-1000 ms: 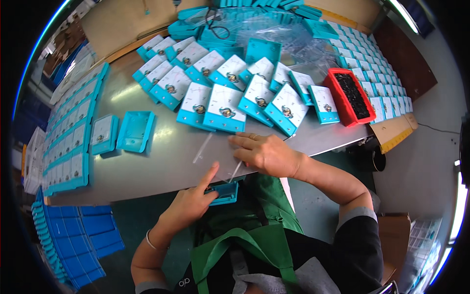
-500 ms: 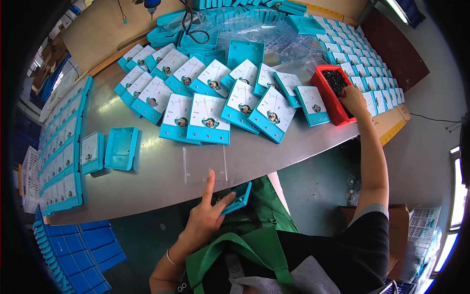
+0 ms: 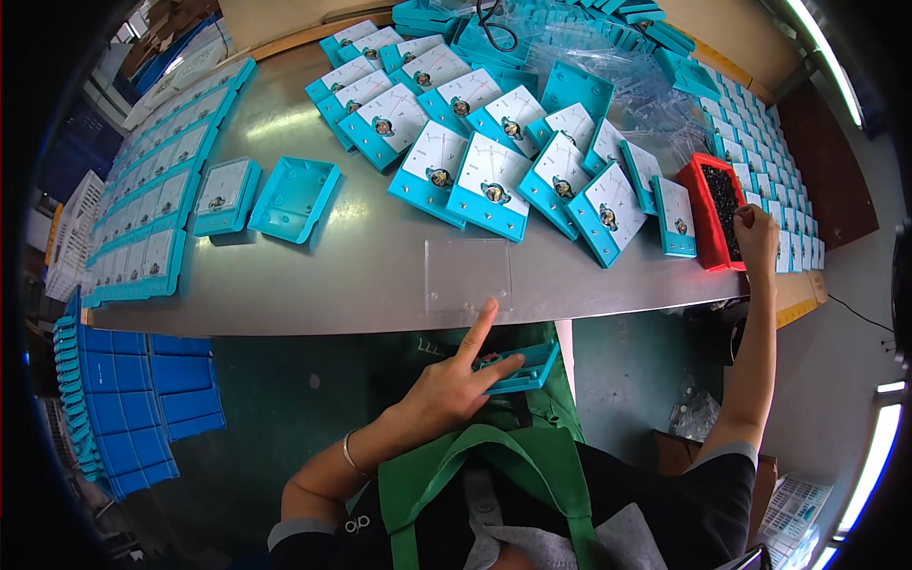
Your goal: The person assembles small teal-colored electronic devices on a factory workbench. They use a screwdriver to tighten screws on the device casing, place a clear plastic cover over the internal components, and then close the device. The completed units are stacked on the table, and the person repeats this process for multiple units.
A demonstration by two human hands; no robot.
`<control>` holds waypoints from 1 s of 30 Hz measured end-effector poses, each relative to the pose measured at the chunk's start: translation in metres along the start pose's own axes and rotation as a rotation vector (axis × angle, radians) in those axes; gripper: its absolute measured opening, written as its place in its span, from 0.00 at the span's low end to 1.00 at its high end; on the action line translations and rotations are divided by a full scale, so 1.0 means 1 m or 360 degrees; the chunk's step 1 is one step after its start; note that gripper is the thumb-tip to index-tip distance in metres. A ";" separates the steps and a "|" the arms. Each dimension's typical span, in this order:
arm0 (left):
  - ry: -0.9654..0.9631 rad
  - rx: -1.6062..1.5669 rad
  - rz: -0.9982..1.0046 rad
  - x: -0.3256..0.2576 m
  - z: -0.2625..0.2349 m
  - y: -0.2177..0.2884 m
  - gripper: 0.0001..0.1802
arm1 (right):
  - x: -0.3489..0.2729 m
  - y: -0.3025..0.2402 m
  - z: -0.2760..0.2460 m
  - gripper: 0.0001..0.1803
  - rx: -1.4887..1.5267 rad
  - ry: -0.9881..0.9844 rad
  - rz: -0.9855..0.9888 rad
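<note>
Both hands unmoved — right hand (image 3: pixel 757 237) still in red tray (image 3: pixel 701 195).

Clear cover plate (image 3: pixel 467 275) near the bench's (image 3: pixel 361 275) front edge, rows of meter housings (image 3: pixel 489 185) behind it, parts bin (image 3: pixel 711 214) at the right edge.

Left hand (image 3: pixel 446 385): low and near the body, forearm bent in from the lower edge, thin band on the wrist. Index finger extended forward and up; remaining fingers in a loose grip. Right hand (image 3: pixel 756 236): arm stretched almost straight out to the far right, bare forearm, wrist bent down, fingers bunched together and pointing down.
</note>
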State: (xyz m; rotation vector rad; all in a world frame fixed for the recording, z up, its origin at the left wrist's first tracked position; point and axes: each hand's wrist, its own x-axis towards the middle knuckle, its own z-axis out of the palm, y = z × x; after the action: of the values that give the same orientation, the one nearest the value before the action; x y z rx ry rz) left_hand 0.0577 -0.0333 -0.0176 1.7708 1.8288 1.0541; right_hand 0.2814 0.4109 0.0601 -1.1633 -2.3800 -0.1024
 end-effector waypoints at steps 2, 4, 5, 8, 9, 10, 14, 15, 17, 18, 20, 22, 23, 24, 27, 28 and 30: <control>0.0057 0.0014 0.0002 -0.013 -0.008 -0.003 0.27 | -0.019 -0.070 -0.025 0.07 0.0624 -0.0106 0.0014; 0.0016 0.0076 -0.0161 -0.020 -0.019 -0.006 0.25 | -0.047 -0.136 -0.031 0.07 0.1051 -0.0300 -0.0286; -0.0002 0.0105 -0.0242 -0.021 -0.022 -0.009 0.24 | -0.065 -0.171 -0.033 0.09 0.1160 -0.0535 -0.0322; -0.0024 0.0119 -0.0278 -0.019 -0.020 -0.015 0.23 | -0.097 -0.239 -0.017 0.10 0.1423 -0.0906 -0.0830; -0.0007 0.0113 -0.0275 -0.018 -0.018 -0.016 0.23 | -0.106 -0.251 -0.004 0.11 0.1469 -0.0878 -0.0985; 0.0010 0.0105 -0.0272 -0.017 -0.015 -0.015 0.23 | -0.112 -0.260 0.007 0.09 0.1475 -0.0832 -0.1109; 0.0012 0.0067 -0.0313 -0.021 -0.010 -0.016 0.25 | -0.122 -0.282 0.023 0.10 0.1251 -0.0886 -0.1169; 0.0022 0.0063 -0.0302 -0.022 -0.010 -0.017 0.25 | -0.122 -0.285 0.025 0.11 0.1229 -0.0885 -0.1152; 0.0039 0.0052 -0.0276 -0.023 -0.010 -0.018 0.25 | -0.121 -0.290 0.029 0.11 0.1172 -0.0880 -0.1206; 0.0046 0.0047 -0.0258 -0.023 -0.009 -0.019 0.25 | -0.120 -0.292 0.030 0.11 0.1143 -0.0877 -0.1231; 0.0055 0.0041 -0.0232 -0.024 -0.008 -0.023 0.26 | -0.119 -0.295 0.031 0.10 0.1145 -0.0908 -0.1239; 0.0066 0.0051 -0.0231 -0.023 -0.008 -0.023 0.25 | -0.118 -0.297 0.033 0.09 0.1134 -0.0938 -0.1260; 0.0070 0.0057 -0.0229 -0.023 -0.009 -0.022 0.25 | -0.117 -0.297 0.033 0.09 0.1123 -0.0951 -0.1279; 0.0060 0.0055 -0.0236 -0.023 -0.009 -0.022 0.25 | -0.117 -0.297 0.033 0.09 0.1112 -0.0965 -0.1297; 0.0060 0.0047 -0.0229 -0.024 -0.010 -0.025 0.24 | -0.114 -0.296 0.029 0.09 0.1077 -0.1060 -0.1350; 0.0080 0.0050 -0.0202 -0.024 -0.008 -0.026 0.23 | -0.114 -0.296 0.029 0.08 0.1091 -0.1059 -0.1353; 0.0096 0.0048 -0.0181 -0.025 -0.007 -0.028 0.23 | -0.113 -0.296 0.028 0.07 0.1119 -0.1057 -0.1357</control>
State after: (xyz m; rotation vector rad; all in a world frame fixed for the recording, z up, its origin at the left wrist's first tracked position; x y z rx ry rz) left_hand 0.0373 -0.0570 -0.0393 1.6465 1.9665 1.0514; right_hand 0.1046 0.1486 0.0263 0.2249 -2.9030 0.8854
